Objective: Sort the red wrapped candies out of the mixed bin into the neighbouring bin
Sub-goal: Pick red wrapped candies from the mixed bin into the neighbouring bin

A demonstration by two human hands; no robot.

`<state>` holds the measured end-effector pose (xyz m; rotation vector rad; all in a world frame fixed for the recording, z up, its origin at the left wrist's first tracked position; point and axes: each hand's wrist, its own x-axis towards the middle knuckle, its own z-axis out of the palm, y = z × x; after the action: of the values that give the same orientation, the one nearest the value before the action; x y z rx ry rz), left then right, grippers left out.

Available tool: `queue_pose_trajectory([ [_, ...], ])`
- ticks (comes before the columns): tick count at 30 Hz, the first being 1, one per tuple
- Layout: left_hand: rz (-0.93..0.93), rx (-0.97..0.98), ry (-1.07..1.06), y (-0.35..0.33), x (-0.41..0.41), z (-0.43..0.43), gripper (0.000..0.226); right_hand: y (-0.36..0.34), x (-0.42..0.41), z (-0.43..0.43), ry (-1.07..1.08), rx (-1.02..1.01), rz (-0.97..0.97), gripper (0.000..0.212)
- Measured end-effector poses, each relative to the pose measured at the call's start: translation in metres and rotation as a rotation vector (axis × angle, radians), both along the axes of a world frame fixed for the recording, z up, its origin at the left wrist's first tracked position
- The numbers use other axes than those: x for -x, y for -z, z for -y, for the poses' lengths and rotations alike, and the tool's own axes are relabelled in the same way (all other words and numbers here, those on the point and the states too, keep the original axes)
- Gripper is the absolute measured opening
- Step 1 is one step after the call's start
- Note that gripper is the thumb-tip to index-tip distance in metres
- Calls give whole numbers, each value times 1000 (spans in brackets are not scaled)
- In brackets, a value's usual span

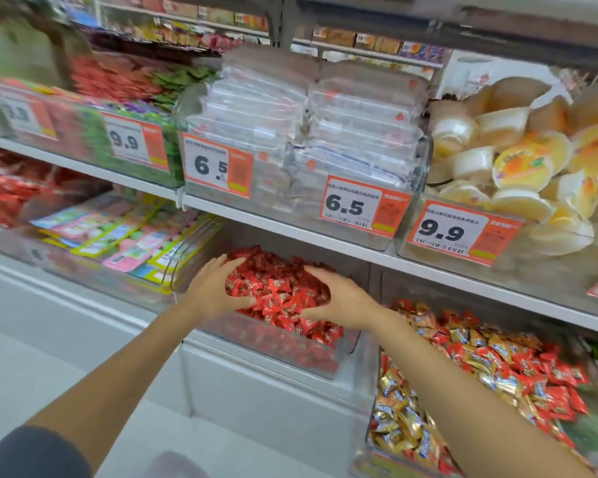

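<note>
- While both arms reach forward, the heap of red wrapped candies (277, 288) in the clear bin (283, 353) lies between the two hands.
- Left hand (214, 291) — fingers spread, lightly curved — rests against the heap's left side.
- Right hand (339, 301), splayed likewise, cups the right side.
- The mixed bin (375, 426) sits just right of it.

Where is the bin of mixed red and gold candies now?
Head view, lower right: the mixed bin sits immediately right of the red candy bin, below the shelf of jelly cups.
</note>
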<state>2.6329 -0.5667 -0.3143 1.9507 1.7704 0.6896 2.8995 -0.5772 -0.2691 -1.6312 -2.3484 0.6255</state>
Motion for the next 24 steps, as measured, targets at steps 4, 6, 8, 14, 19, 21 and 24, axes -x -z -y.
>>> queue_pose_trajectory([
  [4, 203, -116, 19, -18, -23, 34, 29, -14, -30, 50, 120, -278, -96, 20],
  [6, 249, -119, 79, -34, -52, 54, 19, -17, -56, 83, 174, -271, -158, 16],
  [8, 292, -108, 167, -44, -88, 70, 16, -17, -83, 114, 207, -203, -198, 18],
  [14, 459, -36, 259, -43, -192, 94, 29, -5, -150, 176, 132, 112, -124, 14],
  [19, 436, -49, 161, -29, -228, 89, 47, 17, -184, 187, 44, 252, -1, 20],
  [21, 425, -22, 152, -28, -231, 83, 55, 26, -184, 186, -20, 219, 76, 20],
  [24, 376, -6, 194, -23, -233, 74, 61, 29, -180, 176, -61, 155, 136, 14],
])
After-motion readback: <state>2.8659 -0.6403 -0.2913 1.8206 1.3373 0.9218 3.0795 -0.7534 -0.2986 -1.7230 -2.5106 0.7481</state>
